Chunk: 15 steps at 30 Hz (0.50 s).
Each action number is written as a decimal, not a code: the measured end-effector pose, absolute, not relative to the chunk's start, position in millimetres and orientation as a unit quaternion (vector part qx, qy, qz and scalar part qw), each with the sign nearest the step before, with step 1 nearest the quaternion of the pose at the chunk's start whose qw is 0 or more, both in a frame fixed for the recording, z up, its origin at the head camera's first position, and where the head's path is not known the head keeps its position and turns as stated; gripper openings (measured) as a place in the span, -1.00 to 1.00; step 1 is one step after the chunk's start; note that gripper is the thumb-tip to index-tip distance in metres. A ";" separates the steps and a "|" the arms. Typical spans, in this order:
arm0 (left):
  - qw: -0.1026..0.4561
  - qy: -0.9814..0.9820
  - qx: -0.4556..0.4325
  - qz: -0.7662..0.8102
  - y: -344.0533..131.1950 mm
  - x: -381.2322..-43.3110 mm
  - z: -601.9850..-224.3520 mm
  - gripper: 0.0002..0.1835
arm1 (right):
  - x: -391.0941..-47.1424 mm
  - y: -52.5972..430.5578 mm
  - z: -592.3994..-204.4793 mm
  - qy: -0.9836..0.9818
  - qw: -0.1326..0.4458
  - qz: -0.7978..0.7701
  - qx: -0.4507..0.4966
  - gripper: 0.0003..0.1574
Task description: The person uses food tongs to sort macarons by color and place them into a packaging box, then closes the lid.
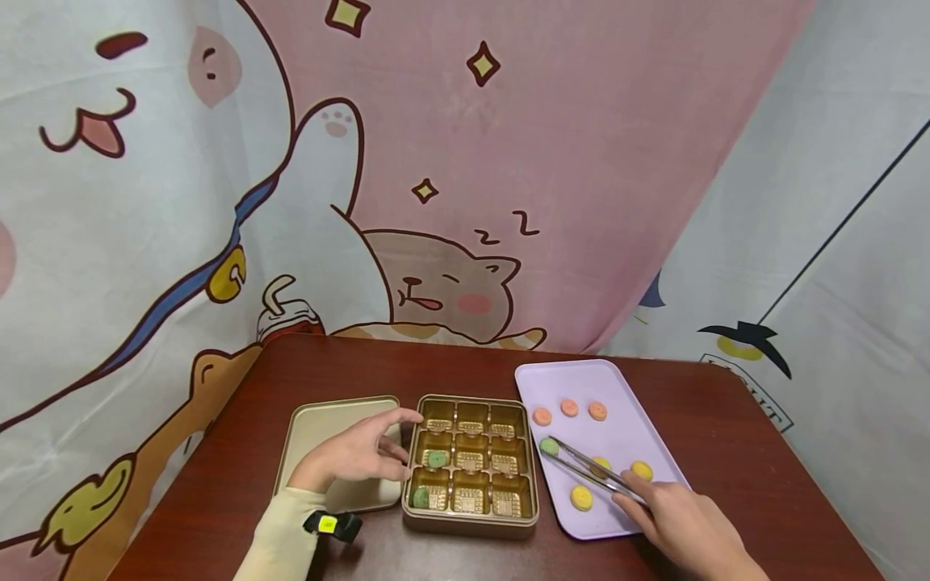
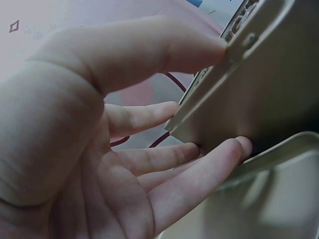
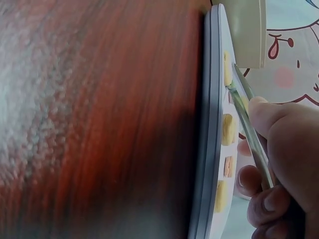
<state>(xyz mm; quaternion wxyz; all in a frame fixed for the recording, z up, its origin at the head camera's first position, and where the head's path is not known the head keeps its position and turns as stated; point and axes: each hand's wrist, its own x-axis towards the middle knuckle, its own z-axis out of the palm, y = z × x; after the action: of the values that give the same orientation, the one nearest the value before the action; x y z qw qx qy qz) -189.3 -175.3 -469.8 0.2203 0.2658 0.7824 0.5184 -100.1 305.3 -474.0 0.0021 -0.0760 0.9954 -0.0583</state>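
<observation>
My right hand grips metal tongs, whose tips stand at a green macaron near the left edge of the lilac tray. Whether the tips pinch it is hard to tell. Left of the tray stands a gold box divided into several compartments. One green macaron lies in its left middle compartment, another green macaron in the front left one. My left hand touches the box's left side with extended fingers, the thumb at the rim in the left wrist view.
Three pink macarons, one a pink macaron, lie toward the tray's back. Yellow macarons, among them a yellow macaron, lie near its front. A pale gold lid rests under my left hand on the brown table. A printed curtain hangs behind.
</observation>
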 end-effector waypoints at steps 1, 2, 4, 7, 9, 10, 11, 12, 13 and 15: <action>0.221 0.782 0.265 0.519 -175.2 -189.2 -469.5 -0.15 | -100.4 304.7 -473.9 0.996 0.006 -0.058 -0.073 -0.42; 0.221 0.782 0.265 0.519 -175.1 -189.2 -469.3 -0.15 | -100.8 304.1 -473.9 0.996 0.010 -0.057 -0.071 -0.43; 0.221 0.782 0.265 0.520 -174.9 -189.1 -469.1 -0.15 | -101.1 303.3 -474.1 0.996 0.016 -0.056 -0.068 -0.43; 0.220 0.781 0.266 0.520 -174.9 -189.1 -469.2 -0.14 | -101.4 302.4 -474.5 0.996 0.024 -0.057 -0.063 -0.44; 0.220 0.781 0.266 0.520 -174.9 -189.1 -469.4 -0.14 | -101.3 302.2 -474.6 0.996 0.026 -0.057 -0.063 -0.43; 0.219 0.781 0.266 0.520 -174.9 -189.1 -469.5 -0.14 | -101.2 302.2 -474.7 0.996 0.028 -0.058 -0.062 -0.42; 0.219 0.781 0.266 0.520 -174.9 -189.2 -469.5 -0.14 | -101.1 302.2 -474.9 0.996 0.028 -0.059 -0.062 -0.42; 0.219 0.782 0.267 0.520 -174.9 -189.2 -469.5 -0.14 | -101.0 302.2 -475.0 0.996 0.028 -0.060 -0.062 -0.42; 0.219 0.782 0.266 0.519 -174.9 -189.2 -469.5 -0.14 | -100.7 302.2 -475.2 0.996 0.027 -0.060 -0.063 -0.41; 0.219 0.783 0.266 0.518 -174.8 -189.3 -469.4 -0.14 | -100.4 302.4 -475.8 0.996 0.025 -0.063 -0.062 -0.41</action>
<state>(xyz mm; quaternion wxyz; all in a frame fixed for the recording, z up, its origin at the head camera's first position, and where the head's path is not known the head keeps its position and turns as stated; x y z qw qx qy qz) -189.3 -174.8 -469.4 0.2190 0.2659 0.7828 0.5183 -100.4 302.4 -475.8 0.0252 -0.0624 0.9957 -0.0634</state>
